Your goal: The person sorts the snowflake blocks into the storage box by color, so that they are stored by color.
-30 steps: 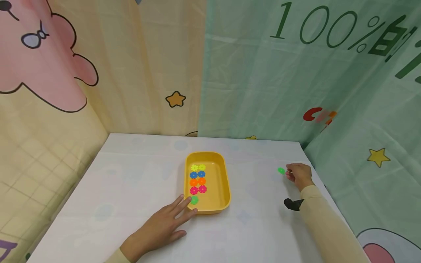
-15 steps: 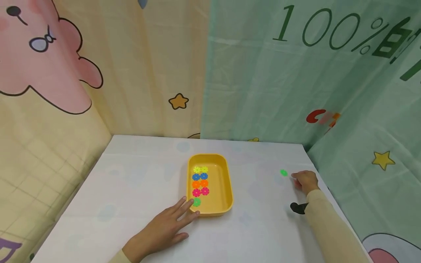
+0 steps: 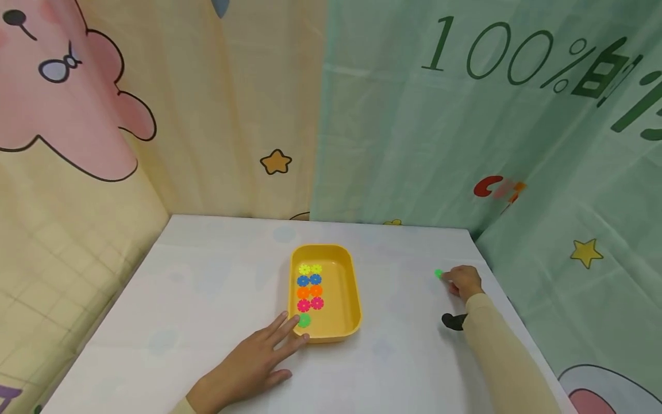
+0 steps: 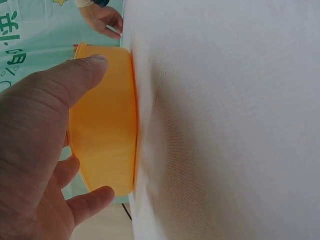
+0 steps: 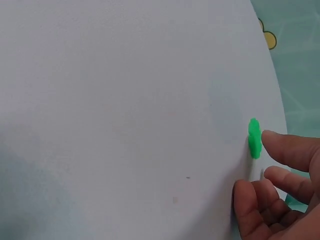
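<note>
My left hand [image 3: 254,361] rests with spread, straight fingers at the near left corner of a yellow tray [image 3: 357,313]; the left wrist view shows its thumb along the tray's outer wall [image 4: 107,120]. Flower-shaped discs lie inside in rows: yellow [image 3: 316,268], blue [image 3: 315,279], orange [image 3: 316,291] and pink [image 3: 317,303] pairs, and a single green one [image 3: 304,320] beside my fingertips. At the table's right, my right hand [image 3: 464,280] has one finger extended toward a loose green flower disc [image 3: 438,273]. In the right wrist view, a fingertip is beside this disc [image 5: 255,138]; the other fingers are curled.
A white patterned table [image 3: 217,270] lies under everything. Printed curtains [image 3: 243,103] stand behind it and on both sides. A black piece [image 3: 453,321] sticks out by my right wrist.
My right hand first drew slightly away from the loose green disc, then came back left until its fingertip reached it. My left hand stays at the tray. The head view shifts slightly.
</note>
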A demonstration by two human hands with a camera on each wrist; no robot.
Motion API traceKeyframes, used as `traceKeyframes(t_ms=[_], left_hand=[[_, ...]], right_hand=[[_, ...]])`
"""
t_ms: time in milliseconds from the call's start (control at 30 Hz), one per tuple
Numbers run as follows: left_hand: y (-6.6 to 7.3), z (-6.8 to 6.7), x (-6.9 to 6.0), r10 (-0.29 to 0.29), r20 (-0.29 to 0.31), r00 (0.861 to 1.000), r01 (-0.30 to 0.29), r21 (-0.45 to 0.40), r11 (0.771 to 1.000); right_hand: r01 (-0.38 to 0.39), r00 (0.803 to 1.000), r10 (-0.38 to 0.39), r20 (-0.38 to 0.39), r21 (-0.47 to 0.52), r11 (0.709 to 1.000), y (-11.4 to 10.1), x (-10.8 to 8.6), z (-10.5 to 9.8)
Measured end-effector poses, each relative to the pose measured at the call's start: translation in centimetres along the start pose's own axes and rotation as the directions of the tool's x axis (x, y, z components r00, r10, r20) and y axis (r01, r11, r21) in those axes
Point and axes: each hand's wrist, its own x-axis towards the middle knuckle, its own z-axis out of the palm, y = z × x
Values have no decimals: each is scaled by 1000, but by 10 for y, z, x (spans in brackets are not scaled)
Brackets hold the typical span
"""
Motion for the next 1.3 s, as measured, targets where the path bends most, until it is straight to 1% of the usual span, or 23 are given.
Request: traceKeyframes(t_ms=[100,300,500,633,833,967,1067,1167,1233,1300], left_hand=[[-2,-1,1,3,-1,1000,-3,3,1000],[-2,-4,1,-5,26,1000,6,-5,1000],[-1,-2,2,6,6,1000,-6,9,1000],[-1,0,1,12,5,1000,-12,16,1000],[-2,-1,-1,-15,31,999,15,8,1000],[-2,-2,-1,-16,39,999,16,6,1000],[-1,-3,-1,-17,48,999,17,6,1000],[-1,-3,-1,-26,58,998,26,3,1000],[-1,-3,-1,-31,61,998,30,3,1000],[-1,-3,-1,-30,59,998,30,5,1000]], right_hand=[[29,1000,-28,9,-34,999,-5,0,6],[60,998,-62,-8,-133,989,-11,-2,13],[85,996,-90,-22,-185,979,-9,-5,14],[85,996,-90,-22,-187,979,-7,-5,14],[71,997,-74,-12,-154,986,-6,-1,18],[51,998,-53,-13,-149,988,-6,0,18],[35,999,-36,-10,-92,995,-6,-1,18],[3,1000,-3,-7,13,1000,-7,-3,17],[-25,1000,25,-3,92,995,-7,-3,17],[-50,999,48,12,176,983,-7,-3,17]])
